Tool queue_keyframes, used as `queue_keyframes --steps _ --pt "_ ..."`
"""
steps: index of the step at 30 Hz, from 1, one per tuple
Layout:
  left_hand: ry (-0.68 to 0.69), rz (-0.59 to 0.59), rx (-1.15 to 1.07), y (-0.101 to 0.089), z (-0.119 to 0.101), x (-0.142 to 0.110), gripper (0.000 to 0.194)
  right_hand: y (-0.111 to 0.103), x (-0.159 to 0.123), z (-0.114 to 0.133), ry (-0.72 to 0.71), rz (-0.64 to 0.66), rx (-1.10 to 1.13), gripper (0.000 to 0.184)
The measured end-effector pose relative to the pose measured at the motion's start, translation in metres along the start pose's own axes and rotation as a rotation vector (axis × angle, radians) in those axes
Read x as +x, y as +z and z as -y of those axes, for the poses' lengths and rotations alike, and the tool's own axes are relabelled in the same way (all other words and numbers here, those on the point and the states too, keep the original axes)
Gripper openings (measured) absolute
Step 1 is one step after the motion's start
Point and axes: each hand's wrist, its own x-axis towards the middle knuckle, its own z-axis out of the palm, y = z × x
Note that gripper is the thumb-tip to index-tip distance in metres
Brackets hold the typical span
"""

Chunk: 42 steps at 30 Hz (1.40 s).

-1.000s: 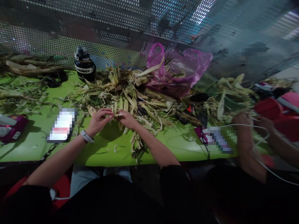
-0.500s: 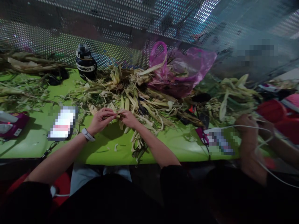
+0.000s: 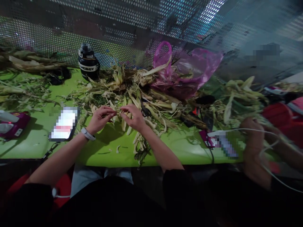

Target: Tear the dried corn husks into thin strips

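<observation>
My left hand point(image 3: 100, 119) pinches something small and pale between thumb and fingertips, too small to name. Close by on the right, my right hand point(image 3: 133, 118) has its fingertips bent toward the same spot, thumb and forefinger a little apart; whether it grips anything there I cannot make out. Just beyond both hands spreads a heap of dry corn husks point(image 3: 161, 108), with black-handled scissors point(image 3: 145, 110) lying in it beside my right hand. A few pale scraps point(image 3: 117, 149) lie on the green table point(image 3: 104, 159) below my hands.
A dark bottle point(image 3: 88, 63) and a pink plastic bag point(image 3: 187, 75) stand at the back before a perforated metal screen point(image 3: 132, 31). A phone point(image 3: 64, 123) lies left, near a purple device point(image 3: 17, 126). At right, a co-worker's hand point(image 3: 252, 126) is beside a white cable point(image 3: 251, 129).
My right hand has lifted slightly and its thumb and forefinger have spread. My left hand has shifted a little left, so a small gap shows between the hands.
</observation>
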Motion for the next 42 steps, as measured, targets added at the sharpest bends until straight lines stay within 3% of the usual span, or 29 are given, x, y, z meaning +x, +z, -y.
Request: queue_keyframes --steps 5,12,20,24,28,36,42 --pt "0.013 0.0 0.013 0.0 0.002 -0.001 0.024 0.015 -0.002 -0.008 -0.026 0.074 -0.091 0.025" --pt "-0.013 0.026 0.039 0.0 -0.002 -0.001 0.026 0.018 -0.003 -0.006 -0.007 0.122 -0.105 0.027" --pt "0.015 0.067 0.193 -0.004 0.001 0.002 0.026 0.006 0.0 -0.008 0.045 0.215 -0.06 0.02" --pt "0.054 0.09 0.246 -0.004 0.003 0.003 0.022 -0.007 0.005 -0.01 0.134 0.118 0.075 0.018" --pt "0.042 0.12 0.215 0.003 0.01 0.0 0.016 -0.004 0.006 -0.015 0.148 -0.024 0.138 0.018" --pt "-0.041 0.092 0.157 0.007 0.022 -0.001 0.032 0.016 0.0 -0.029 0.242 0.1 0.317 0.023" --pt "0.084 0.018 0.383 0.001 0.023 0.004 0.023 0.021 -0.001 -0.033 0.286 0.193 0.291 0.021"
